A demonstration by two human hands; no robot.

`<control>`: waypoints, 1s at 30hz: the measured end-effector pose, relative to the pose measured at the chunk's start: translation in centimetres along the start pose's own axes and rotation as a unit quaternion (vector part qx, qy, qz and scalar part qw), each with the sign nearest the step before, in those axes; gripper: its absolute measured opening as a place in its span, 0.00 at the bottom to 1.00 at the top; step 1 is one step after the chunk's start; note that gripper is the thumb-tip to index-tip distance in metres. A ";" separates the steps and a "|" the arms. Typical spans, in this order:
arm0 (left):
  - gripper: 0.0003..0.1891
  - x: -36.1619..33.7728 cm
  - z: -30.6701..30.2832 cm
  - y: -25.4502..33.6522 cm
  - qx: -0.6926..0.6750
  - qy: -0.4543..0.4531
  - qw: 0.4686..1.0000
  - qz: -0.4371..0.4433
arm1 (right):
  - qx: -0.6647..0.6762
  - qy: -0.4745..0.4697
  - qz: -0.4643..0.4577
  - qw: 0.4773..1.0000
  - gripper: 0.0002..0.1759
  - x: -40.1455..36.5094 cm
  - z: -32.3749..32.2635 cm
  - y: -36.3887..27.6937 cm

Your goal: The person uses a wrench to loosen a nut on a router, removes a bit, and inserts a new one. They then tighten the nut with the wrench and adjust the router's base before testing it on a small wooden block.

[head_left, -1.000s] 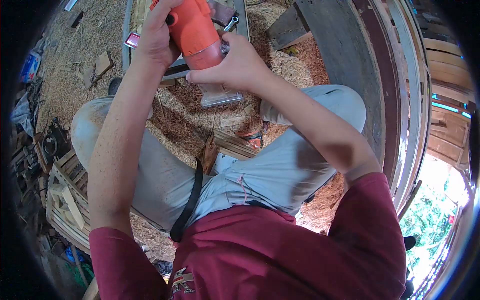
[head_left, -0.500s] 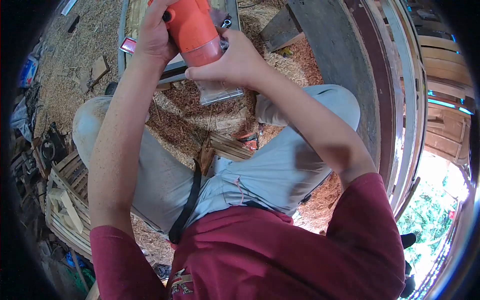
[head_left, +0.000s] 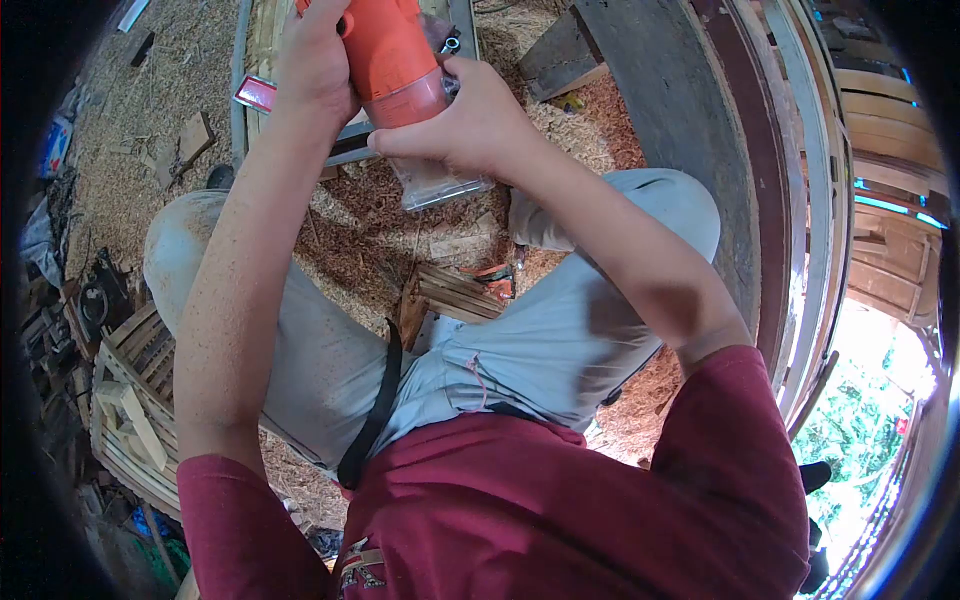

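Observation:
An orange hand-held trim router [head_left: 395,62] with a clear plastic base [head_left: 440,185] is held out in front of me, above my lap. My left hand [head_left: 315,70] wraps around the orange body from the left. My right hand [head_left: 470,125] grips the lower part of the tool, just above the clear base. Behind the tool lies a metal frame [head_left: 345,140] on the sawdust, with a spanner [head_left: 448,45] near it.
Sawdust and wood shavings [head_left: 150,110] cover the ground. A slatted wooden piece [head_left: 455,292] lies between my knees. Wooden crates [head_left: 130,400] stand at the left. Large planks and a curved wooden frame [head_left: 700,130] run along the right.
The tool and both hands have shifted slightly up and left in view; both hands keep their grip on it.

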State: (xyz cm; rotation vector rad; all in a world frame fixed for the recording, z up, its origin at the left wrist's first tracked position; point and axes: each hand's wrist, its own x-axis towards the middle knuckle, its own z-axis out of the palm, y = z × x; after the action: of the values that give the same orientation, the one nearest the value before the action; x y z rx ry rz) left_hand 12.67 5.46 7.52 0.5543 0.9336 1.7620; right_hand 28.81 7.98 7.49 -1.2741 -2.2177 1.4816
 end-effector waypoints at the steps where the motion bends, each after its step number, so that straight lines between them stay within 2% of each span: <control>1: 0.19 -0.1 0.0 -0.4 -0.007 0.004 1.000 0.005 | -0.003 0.008 -0.003 1.000 0.53 0.0 0.0 0.1; 3: 0.19 0.1 -0.1 -0.6 -0.018 0.002 1.000 0.002 | -0.009 0.022 -0.010 1.000 0.46 -0.1 0.2 0.3; 5: 0.19 0.4 -0.5 -0.5 -0.025 -0.009 1.000 -0.015 | 0.009 0.015 -0.009 1.000 0.46 -0.3 0.0 0.0; 8: 0.18 0.0 0.5 0.1 -0.013 0.031 0.999 -0.033 | 0.009 0.017 -0.007 1.000 0.46 -0.6 -0.1 -0.2; 11: 0.18 0.2 -0.4 -0.6 -0.009 -0.015 1.000 -0.012 | 0.004 0.017 0.002 1.000 0.45 -0.4 0.0 -0.1; 26: 0.17 0.1 -0.3 -0.8 -0.016 -0.004 1.000 -0.017 | 0.001 0.018 0.000 1.000 0.43 -0.2 0.1 0.1; 30: 0.16 0.3 0.0 -0.9 0.000 0.070 0.997 -0.029 | 0.003 0.007 0.015 1.000 0.43 -0.1 0.2 0.3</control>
State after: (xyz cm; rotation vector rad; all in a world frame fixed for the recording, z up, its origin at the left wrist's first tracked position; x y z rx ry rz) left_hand 13.05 5.92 6.83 0.4049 1.0368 1.7658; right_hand 28.97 7.80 7.14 -1.3175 -2.1926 1.4847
